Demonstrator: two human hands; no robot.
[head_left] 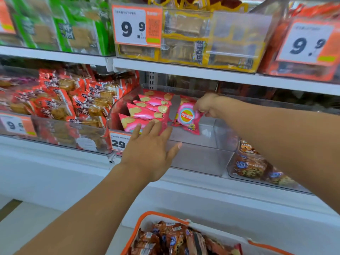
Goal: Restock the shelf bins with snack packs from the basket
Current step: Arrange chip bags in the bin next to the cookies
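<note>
A pink chip pack (pixel 186 117) stands upright inside a clear shelf bin (pixel 200 155), pinched at its top right corner by the right hand (pixel 207 105), apparently being set beside a row of matching pink packs (pixel 147 111) filling the bin's left side. The left hand (pixel 152 146), fingers straight and spread, rests on the bin's front edge against that row, probably holding it back. Below, an orange-trimmed basket (pixel 145 218) holds brown snack packs. White shelves carry neighbouring bins of red, green and yellow snacks with orange price tags (pixel 137 24).
</note>
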